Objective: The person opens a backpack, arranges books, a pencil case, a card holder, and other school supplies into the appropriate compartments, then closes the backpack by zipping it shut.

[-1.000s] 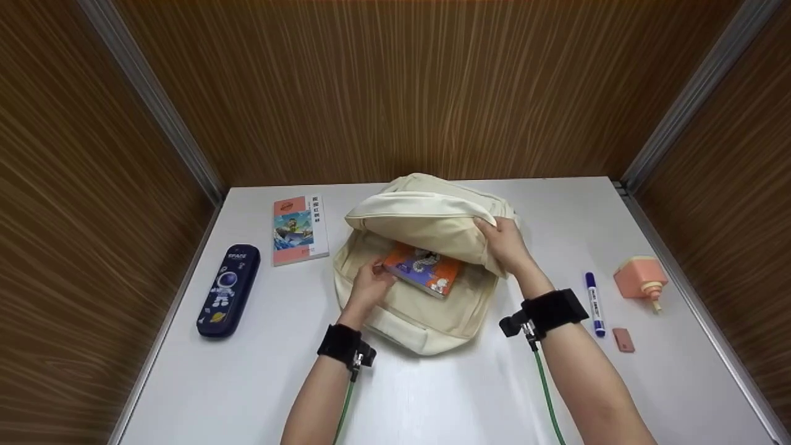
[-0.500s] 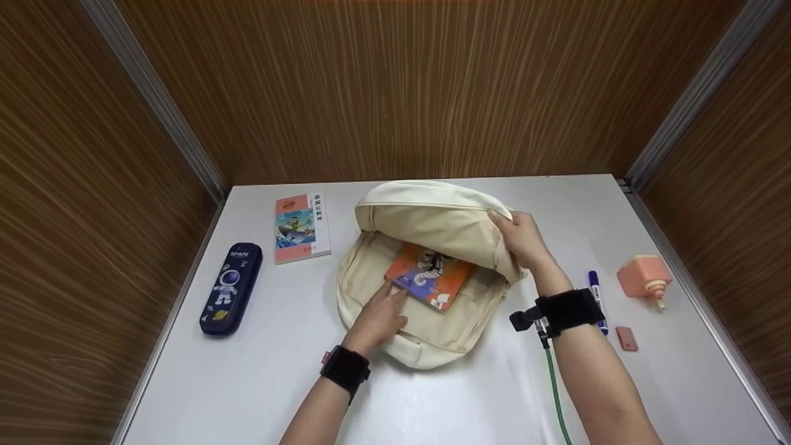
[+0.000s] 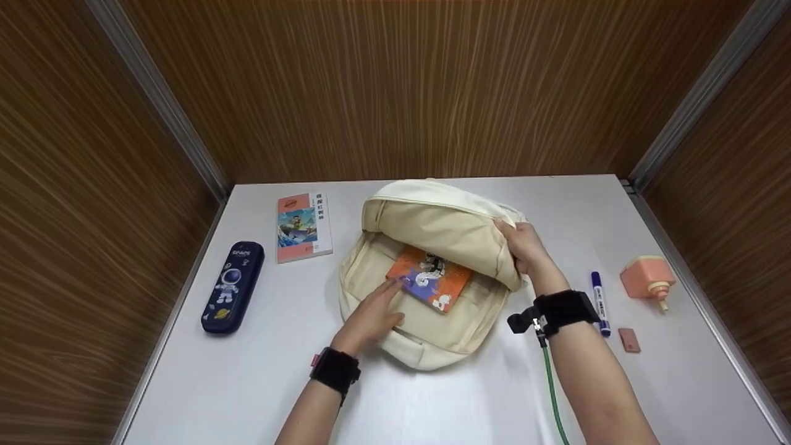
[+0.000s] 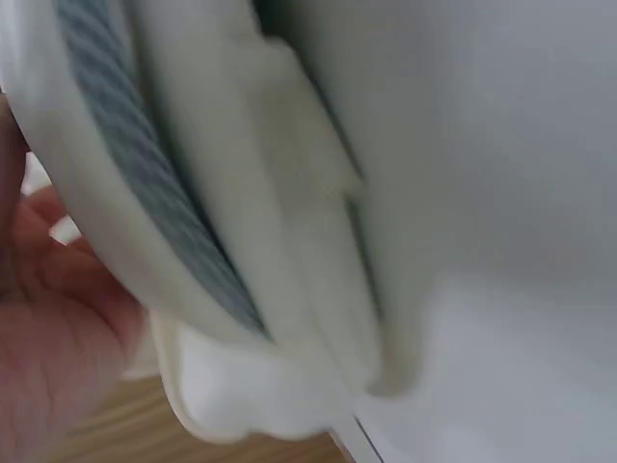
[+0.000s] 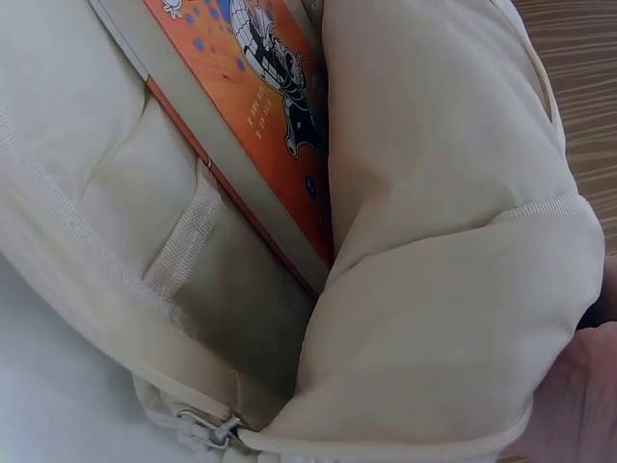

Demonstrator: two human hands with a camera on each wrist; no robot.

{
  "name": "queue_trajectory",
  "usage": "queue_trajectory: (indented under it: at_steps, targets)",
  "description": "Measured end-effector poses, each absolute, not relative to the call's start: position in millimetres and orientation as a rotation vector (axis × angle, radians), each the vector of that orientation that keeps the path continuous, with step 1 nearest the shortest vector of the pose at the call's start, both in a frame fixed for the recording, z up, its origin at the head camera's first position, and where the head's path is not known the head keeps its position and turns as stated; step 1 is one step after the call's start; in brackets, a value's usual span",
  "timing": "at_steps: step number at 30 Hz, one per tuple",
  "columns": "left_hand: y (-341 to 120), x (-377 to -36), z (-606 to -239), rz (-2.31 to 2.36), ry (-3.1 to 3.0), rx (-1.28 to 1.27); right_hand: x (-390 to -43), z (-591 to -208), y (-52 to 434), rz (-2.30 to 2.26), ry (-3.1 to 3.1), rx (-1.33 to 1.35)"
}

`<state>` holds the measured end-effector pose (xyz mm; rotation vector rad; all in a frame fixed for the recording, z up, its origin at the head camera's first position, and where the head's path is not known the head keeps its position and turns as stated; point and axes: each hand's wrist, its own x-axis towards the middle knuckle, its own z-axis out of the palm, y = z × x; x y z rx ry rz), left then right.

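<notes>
Inside the backpack [image 3: 426, 321], left hand [image 3: 371, 315] flat against the orange book [image 3: 432, 281], right hand [image 3: 524, 244] gripping the flap [image 3: 442, 232].

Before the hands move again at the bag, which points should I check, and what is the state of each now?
1. Right hand grips the flap and holds it up: ok.
2. Bag mouth open: ok.
3. Orange book fully inside: not ok, part lies under the flap, part shows.
4. Left hand with straight fingers touching the book corner: ok.
5. Second book and pencil case clear of the bag: ok.
6. Zipper free: cannot tell.
</notes>
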<state>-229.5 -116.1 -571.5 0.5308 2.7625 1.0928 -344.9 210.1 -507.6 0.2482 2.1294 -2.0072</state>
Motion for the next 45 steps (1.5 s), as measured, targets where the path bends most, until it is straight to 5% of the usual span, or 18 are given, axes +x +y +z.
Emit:
queue_trajectory:
  at_steps: [6, 17, 24, 45]
  targets:
    - [-147.7, -246.3, -574.4, 1.416, 2.947, 0.601, -342.8, -505.5, 207.5, -1.966, 2.168, 0.193]
    - [-206.3, -285.0, -575.8, 0.931, 3.315, -0.032, -343.0, -505.6, 205.9, -1.949, 2.190, 0.184]
    - [-225.1, -298.8, -586.4, 0.544, 3.172, -0.088, -343.1, -508.3, 203.5, -1.913, 2.217, 0.205]
    - [-226.5, -304.6, -584.9, 0.528, 3.053, -0.141, -343.1, -508.1, 204.8, -1.896, 2.217, 0.211]
